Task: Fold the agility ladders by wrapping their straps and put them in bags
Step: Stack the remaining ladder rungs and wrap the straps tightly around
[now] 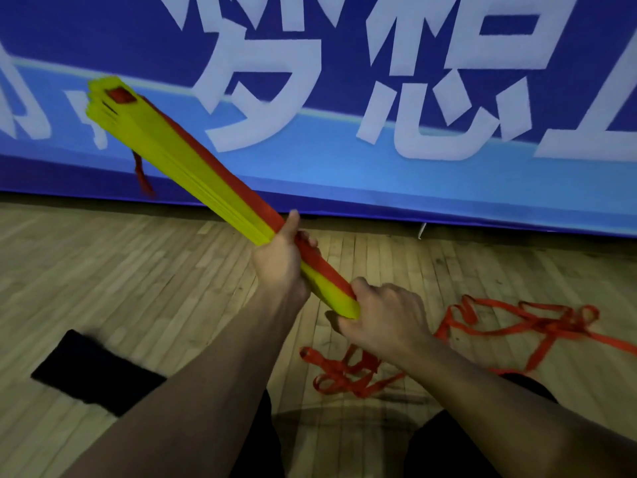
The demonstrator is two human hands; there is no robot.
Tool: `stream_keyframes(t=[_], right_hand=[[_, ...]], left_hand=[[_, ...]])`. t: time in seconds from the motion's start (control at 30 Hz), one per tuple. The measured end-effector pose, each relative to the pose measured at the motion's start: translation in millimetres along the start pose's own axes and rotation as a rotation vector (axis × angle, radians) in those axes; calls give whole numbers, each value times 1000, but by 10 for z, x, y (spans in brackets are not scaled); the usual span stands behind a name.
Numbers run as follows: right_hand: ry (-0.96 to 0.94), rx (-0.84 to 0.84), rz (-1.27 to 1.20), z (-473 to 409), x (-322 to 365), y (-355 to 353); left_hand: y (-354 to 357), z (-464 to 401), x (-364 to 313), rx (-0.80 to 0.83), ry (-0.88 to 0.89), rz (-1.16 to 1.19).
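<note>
- The person holds a stacked bundle of yellow ladder rungs (193, 167) up off the wooden floor (138, 270), slanting from near their body up and away to the left, its far end in front of the blue banner (379, 174).
- A red strap (220, 170) runs flat along the upper face of the bundle; a short red tail hangs from under its far part.
- The left hand (281, 260) grips the bundle partway along, fingers (308, 238) curled round it and the thumb lying up along the edge.
- The right hand (386, 315) holds the near end of the bundle, fingers curled under it and the thumb on top by the red strap.
- Loose red straps (499, 326) lie tangled on the floor to the right of the hands and below the right wrist, well apart from the raised bundle.
- A flat black bag (93, 370) lies on the floor at the left, beside the left forearm.
- The banner, blue with large white characters, stands along the far edge of the floor.
- The person's dark-clothed knees show at the bottom of the view.
</note>
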State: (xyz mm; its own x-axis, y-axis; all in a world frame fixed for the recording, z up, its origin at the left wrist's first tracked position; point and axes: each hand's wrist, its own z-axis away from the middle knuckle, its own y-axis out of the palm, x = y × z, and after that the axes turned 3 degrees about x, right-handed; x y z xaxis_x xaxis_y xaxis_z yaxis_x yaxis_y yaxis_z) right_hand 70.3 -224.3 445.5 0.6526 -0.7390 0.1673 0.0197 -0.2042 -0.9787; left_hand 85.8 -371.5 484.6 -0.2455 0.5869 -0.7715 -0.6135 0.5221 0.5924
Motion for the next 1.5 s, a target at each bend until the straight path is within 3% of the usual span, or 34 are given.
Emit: stream_keyframes(t=[0.1, 0.27, 0.3, 0.37, 0.43, 0.47, 0.53, 0.6, 0.73, 0.87, 0.93, 1.1, 1.23, 1.5], right_hand=[[-25, 14, -35, 14, -20, -3], [24, 80, -371, -45, -16, -53], [21, 80, -354, -57, -33, -85], [26, 86, -296, -74, -116, -137], [36, 93, -228, -91, -175, -199], [34, 99, -204, -102, -178, -233], [5, 110, -178, -145, -136, -278], [-44, 118, -164, -190, -72, -335], [-103, 264, -220, -251, -187, -430], [-4, 429, -643, -248, -348, -575], [-9, 478, -520, -229, -359, -626], [-225, 447, -190, -142, -332, -579], [-165, 505, -291, -103, -366, -470], [323, 795, -1230, -50, -536, -451]], left_hand=[[51, -36, -132, -62, 27, -5], [4, -151, -196, -123, -9, -36], [-30, -177, -206, -212, 27, -173], [-135, -169, -224, -317, 231, -706], [-183, -35, -292, -149, 588, -1305], [-171, 33, -324, 55, 754, -1580], [-66, 86, -319, 590, 864, -2064], [30, 69, -212, 890, 850, -2328], [70, 104, -73, 903, 666, -2276], [8, 122, -113, 944, 321, -2188], [-42, 163, -85, 948, 164, -2098], [-220, 346, 119, 944, -190, -1884], [-324, 422, 168, 944, -108, -1813], [-356, 466, 73, 858, 135, -1703]])
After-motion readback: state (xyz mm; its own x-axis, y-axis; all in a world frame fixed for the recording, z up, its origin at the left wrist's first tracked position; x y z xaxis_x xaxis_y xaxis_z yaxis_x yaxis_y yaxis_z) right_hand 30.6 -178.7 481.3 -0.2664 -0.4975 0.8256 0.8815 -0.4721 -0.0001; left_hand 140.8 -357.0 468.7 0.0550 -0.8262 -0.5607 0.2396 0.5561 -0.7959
